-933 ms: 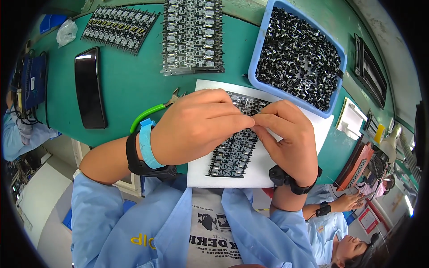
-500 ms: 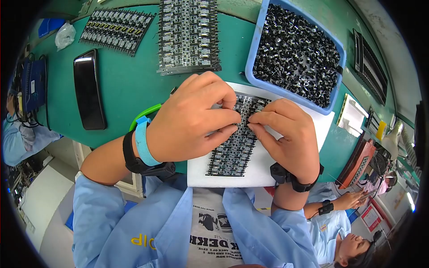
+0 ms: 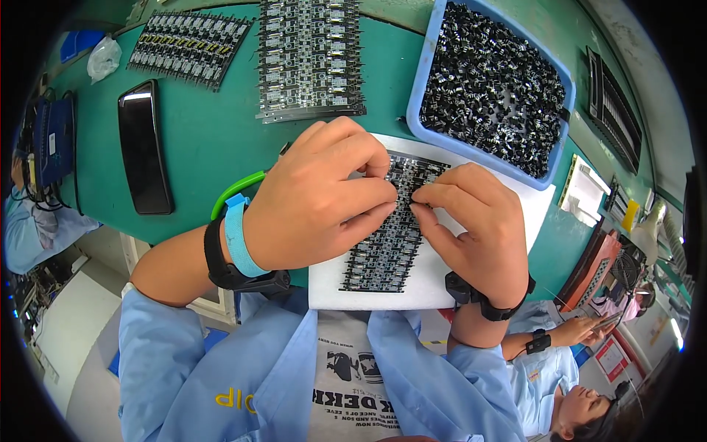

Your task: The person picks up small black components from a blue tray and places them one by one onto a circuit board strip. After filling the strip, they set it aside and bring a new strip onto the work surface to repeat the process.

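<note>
A panel of small circuit boards (image 3: pixel 381 254) lies on a white foam sheet (image 3: pixel 431 295) in front of me. My left hand (image 3: pixel 317 195) reaches over the panel's left edge with thumb and index finger pinched together. On the opposite edge, my right hand (image 3: pixel 475 221) also pinches with thumb and forefinger. Whatever the fingertips hold is too small or hidden to name. Beyond my right hand, a blue plastic tray (image 3: pixel 480 163) holds a heap of small black parts with shiny metal bits (image 3: pixel 490 88).
A stack of circuit board panels (image 3: pixel 309 62) lies at the far side of the green table (image 3: pixel 202 140), with another panel (image 3: pixel 190 48) to its left. A black phone (image 3: pixel 145 147) rests at left, near a crumpled plastic bag (image 3: pixel 104 59). A co-worker (image 3: pixel 549 368) sits at right.
Both hands keep nearly the same places, still pinching at the panel's two edges. The right fingertips have shifted very slightly to the right.
</note>
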A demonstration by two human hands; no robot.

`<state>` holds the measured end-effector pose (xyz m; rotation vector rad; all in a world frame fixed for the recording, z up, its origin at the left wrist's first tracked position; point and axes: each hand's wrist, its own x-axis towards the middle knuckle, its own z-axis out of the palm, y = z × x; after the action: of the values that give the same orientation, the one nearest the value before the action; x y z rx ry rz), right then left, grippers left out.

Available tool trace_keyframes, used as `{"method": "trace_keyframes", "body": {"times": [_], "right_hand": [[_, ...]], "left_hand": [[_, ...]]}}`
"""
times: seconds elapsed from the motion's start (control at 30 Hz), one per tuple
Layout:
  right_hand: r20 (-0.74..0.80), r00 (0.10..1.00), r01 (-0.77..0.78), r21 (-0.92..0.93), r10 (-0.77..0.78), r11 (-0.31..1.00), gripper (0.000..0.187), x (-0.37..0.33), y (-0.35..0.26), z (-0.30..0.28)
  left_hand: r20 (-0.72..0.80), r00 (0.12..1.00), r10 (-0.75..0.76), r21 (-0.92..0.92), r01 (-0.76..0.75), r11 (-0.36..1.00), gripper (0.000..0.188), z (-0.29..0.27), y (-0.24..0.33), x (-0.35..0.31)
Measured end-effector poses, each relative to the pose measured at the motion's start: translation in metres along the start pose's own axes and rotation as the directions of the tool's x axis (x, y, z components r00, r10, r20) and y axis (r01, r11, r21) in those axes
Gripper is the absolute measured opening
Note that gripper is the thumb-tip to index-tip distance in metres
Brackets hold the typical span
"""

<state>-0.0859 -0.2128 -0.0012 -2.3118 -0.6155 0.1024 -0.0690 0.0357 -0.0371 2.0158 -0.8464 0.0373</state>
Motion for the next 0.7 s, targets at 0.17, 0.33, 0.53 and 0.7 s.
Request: {"method": "trace_keyframes", "body": {"times": [0.17,0.33,0.53,0.7], "right_hand": [[0.013,1.000,0.019,-0.017,-0.019,1.000,0.024,-0.0007,0.0011,0.0015],[-0.006,1.000,0.012,-0.034,-0.012,0.999,0.024,-0.0008,-0.0009,0.0013],[0.000,1.000,0.005,-0.034,-0.005,0.999,0.023,0.0001,-0.0026,0.0038],[0.003,1.000,0.000,-0.051,0.000,0.999,0.022,-0.0012,-0.0030,0.0029]], "left_hand": [[0.005,1.000,0.000,0.008,0.000,1.000,0.023,0.0004,-0.0004,-0.0010],[0.026,1.000,-0.009,0.030,0.008,1.000,0.024,0.0005,0.0010,0.0007],[0.031,0.999,-0.027,0.045,0.025,0.999,0.025,-0.0004,0.0009,0.0003],[0.022,0.999,-0.026,0.023,0.026,0.999,0.025,0.0006,0.0013,0.0006]]}}
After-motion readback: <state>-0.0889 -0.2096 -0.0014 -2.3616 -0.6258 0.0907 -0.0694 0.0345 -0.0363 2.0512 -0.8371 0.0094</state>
